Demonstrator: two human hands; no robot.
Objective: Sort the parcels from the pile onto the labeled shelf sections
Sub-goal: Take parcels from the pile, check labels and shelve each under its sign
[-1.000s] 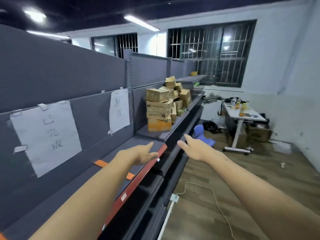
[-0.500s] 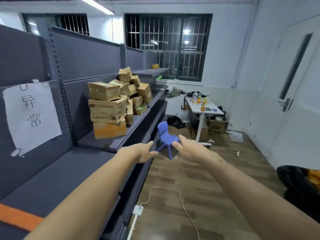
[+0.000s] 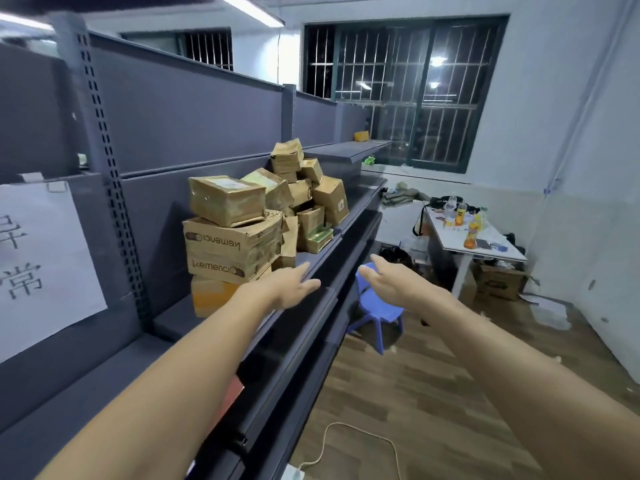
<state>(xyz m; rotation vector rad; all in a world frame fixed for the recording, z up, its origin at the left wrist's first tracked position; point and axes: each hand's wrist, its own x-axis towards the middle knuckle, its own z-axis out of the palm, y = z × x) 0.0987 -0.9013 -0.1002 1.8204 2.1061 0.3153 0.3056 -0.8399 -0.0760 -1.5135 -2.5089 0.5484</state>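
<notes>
Grey metal shelving [image 3: 169, 320] is lining the left wall, carrying a pile of cardboard parcels [image 3: 249, 230] just past a taped paper label [image 3: 45, 258]. Near the pile, the left hand [image 3: 291, 289] and right hand [image 3: 388, 285] are hovering, fingers straight and spread wide, holding nothing.

Both bare arms stretched forward, left hand [image 3: 290, 288] flat with fingers straight, palm down, right hand [image 3: 388, 284] flat too, fingers together, neither holding anything

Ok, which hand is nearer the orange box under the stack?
Left. Left hand hovers just beside the orange box; right hand is farther right, seen against the blue chair.
</notes>
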